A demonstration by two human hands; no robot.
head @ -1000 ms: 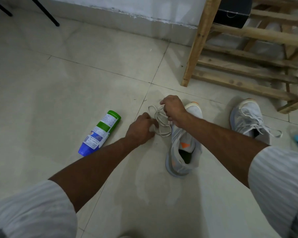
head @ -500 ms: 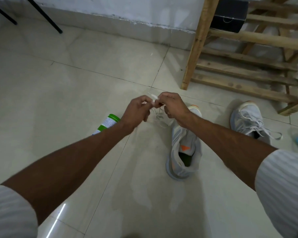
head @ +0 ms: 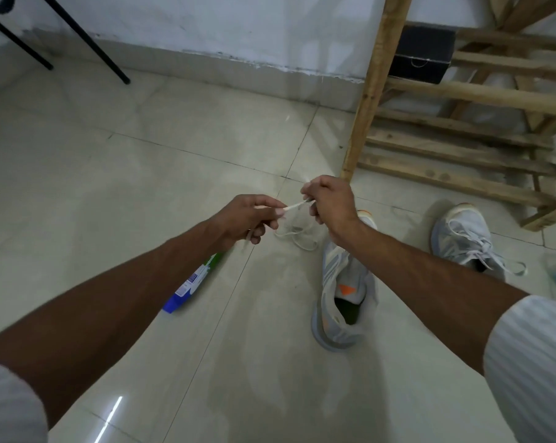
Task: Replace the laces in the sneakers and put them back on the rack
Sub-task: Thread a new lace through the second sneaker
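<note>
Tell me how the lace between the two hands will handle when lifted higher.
Likely floppy: the lace runs straight only between the left hand and right hand, while the rest droops in loops below. Probably very light, since fingertip pinches carry it.

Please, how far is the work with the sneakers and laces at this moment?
Done: the near sneaker shows no lace in it; the far sneaker is laced, old or new I cannot tell. In hand: the left hand and the right hand pinch a white lace stretched between them. Left: threading it, then putting both sneakers, now on the floor, onto the wooden rack.
</note>
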